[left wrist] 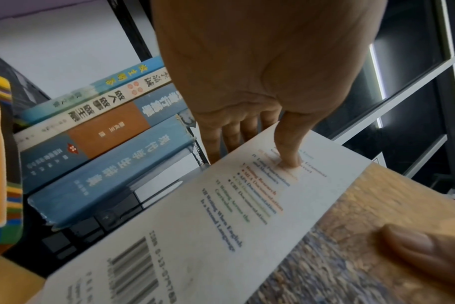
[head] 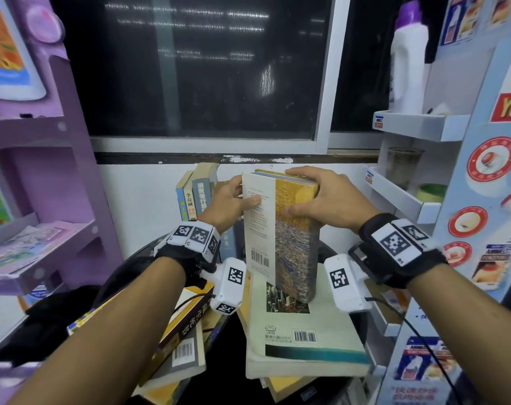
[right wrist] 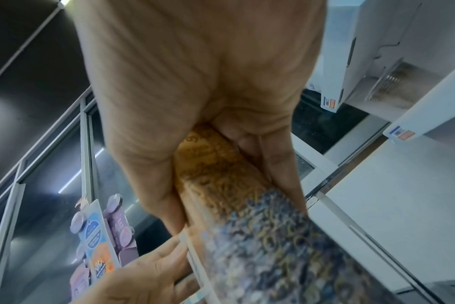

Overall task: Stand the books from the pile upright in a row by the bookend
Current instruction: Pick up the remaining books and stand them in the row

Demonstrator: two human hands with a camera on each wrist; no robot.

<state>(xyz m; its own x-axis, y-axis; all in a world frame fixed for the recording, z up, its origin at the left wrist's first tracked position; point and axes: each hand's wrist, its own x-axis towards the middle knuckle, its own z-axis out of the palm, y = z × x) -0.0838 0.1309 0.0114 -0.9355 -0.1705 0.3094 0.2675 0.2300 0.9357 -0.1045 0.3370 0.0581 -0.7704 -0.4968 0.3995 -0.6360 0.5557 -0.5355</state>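
Note:
Both hands hold a thick book (head: 280, 229) upright; it has a white back cover and a yellow-and-blue painting. My left hand (head: 239, 197) grips its left edge, thumb (left wrist: 288, 152) pressed on the white cover (left wrist: 221, 226). My right hand (head: 304, 194) grips the top and the spine (right wrist: 221, 174), fingers curled over the top edge. The book's lower end is over a large pale book (head: 301, 340) that tops the pile; I cannot tell whether they touch. More pile books (head: 184, 346) lie to the left. Behind my left hand, a row of upright books (head: 194, 194) leans by the wall, also seen as spines (left wrist: 104, 144).
A purple shelf unit (head: 44, 229) stands close on the left. A white and blue shelf unit (head: 409, 200) is on the right, with a white bottle (head: 406, 68) on it. A dark window (head: 190, 68) fills the wall behind. The books sit on a black round table (head: 125, 273).

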